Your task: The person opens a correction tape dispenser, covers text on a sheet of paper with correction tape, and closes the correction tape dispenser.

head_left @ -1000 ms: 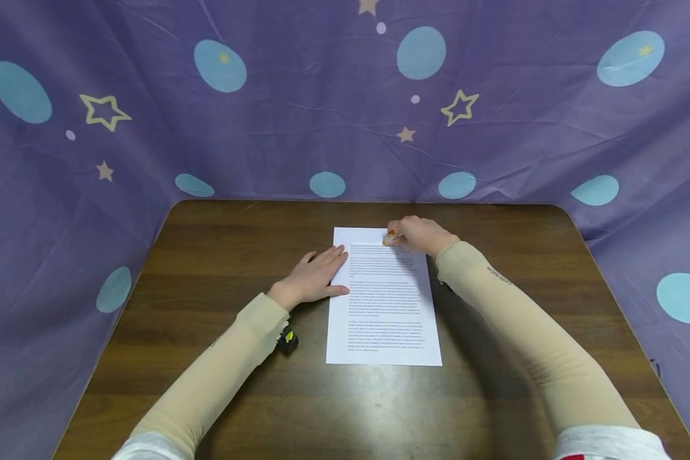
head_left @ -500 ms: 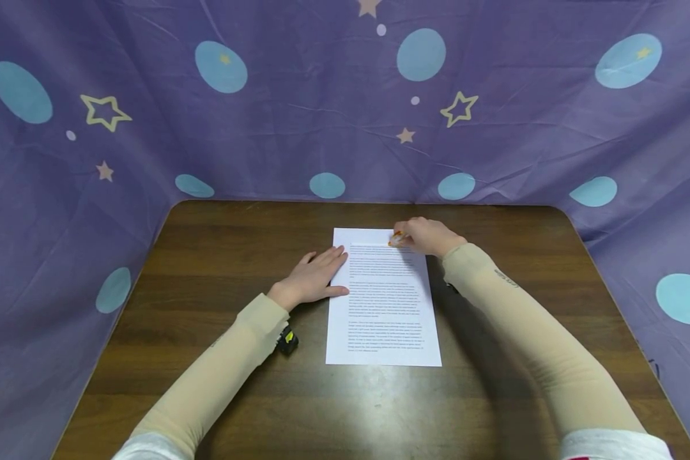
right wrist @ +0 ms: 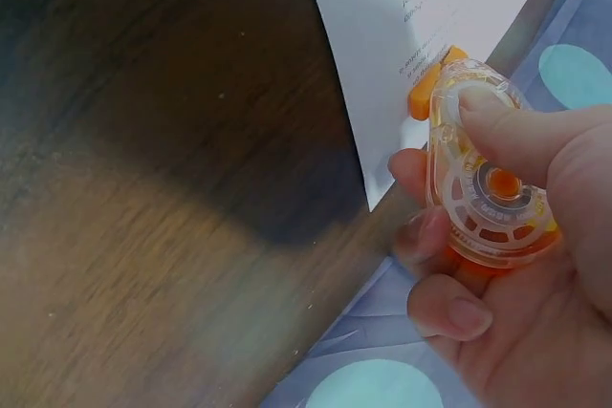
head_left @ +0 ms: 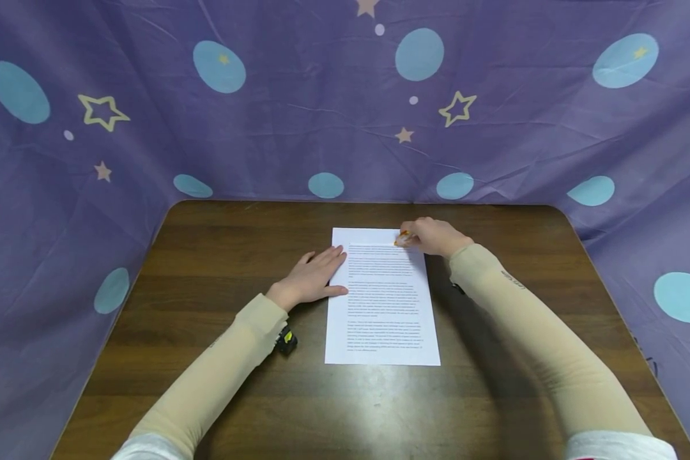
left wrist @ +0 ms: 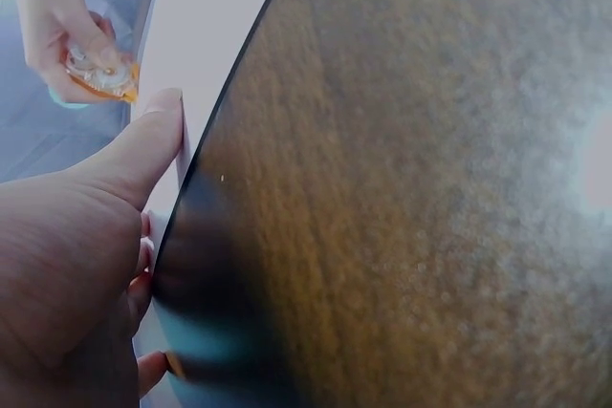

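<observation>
A printed sheet of paper (head_left: 379,358) lies flat on the table, covered in lines of small text. My left hand (head_left: 316,278) rests on its left edge with straight, spread fingers, the thumb (left wrist: 153,140) along the margin in the left wrist view. My right hand (head_left: 434,236) holds a clear and orange correction tape (right wrist: 492,179) between thumb and curled fingers. The tape's orange tip is at the paper near the first text lines, towards the top right corner. A pale strip runs along the top of the text to the left of the tip.
The brown wooden table (head_left: 224,255) extends around the paper. A purple curtain (head_left: 287,128) with blue dots and stars hangs behind and at the sides. A small black device (head_left: 286,342) is strapped under the left wrist.
My right hand has slid to the right along the top text lines with the correction tape. The left hand and the paper have stayed in place.
</observation>
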The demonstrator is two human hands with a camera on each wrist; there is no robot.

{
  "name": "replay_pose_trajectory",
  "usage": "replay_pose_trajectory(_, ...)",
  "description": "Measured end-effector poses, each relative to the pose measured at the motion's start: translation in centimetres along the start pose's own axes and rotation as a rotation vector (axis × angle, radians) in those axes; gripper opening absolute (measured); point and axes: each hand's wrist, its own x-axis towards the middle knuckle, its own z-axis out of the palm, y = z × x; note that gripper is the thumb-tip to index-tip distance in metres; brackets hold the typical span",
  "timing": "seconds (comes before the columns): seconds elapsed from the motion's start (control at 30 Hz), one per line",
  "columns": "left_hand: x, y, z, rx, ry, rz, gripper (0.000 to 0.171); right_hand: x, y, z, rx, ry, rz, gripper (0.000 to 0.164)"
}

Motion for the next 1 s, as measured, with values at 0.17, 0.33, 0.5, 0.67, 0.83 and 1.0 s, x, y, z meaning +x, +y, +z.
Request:
replay_pose_trajectory(0.17, 0.0, 0.1, 0.0, -0.004, -0.004, -0.002, 0.090, -0.4, 0.4, 0.1, -0.002, 0.003, 0.008, 0.016)
replay_pose_trajectory(0.33, 0.0, 0.2, 0.1, -0.005, 0.001, -0.006, 0.090, -0.6, 0.6, 0.0, 0.007, 0.005, 0.010, 0.016)
replay_pose_trajectory(0.5, -0.1, 0.3, -0.2, -0.007, 0.005, -0.006, 0.089, -1.0, 0.9, -0.3, 0.005, 0.009, 0.020, 0.016)
replay_pose_trajectory(0.67, -0.1, 0.2, -0.3, 0.000, 0.012, 0.008, 0.089, -1.3, 1.3, -0.3, 0.021, 0.021, 0.029, 0.015)
replay_pose_trajectory(0.83, -0.1, 0.1, -0.2, 0.001, 0.018, 0.015, 0.089, -1.5, 1.6, -0.2, 0.018, 0.022, 0.047, 0.019)
replay_pose_trajectory(1.0, -0.2, 0.2, -0.3, 0.006, 0.016, 0.010, 0.088, -1.8, 1.6, -0.3, 0.017, 0.011, 0.066, 0.017)
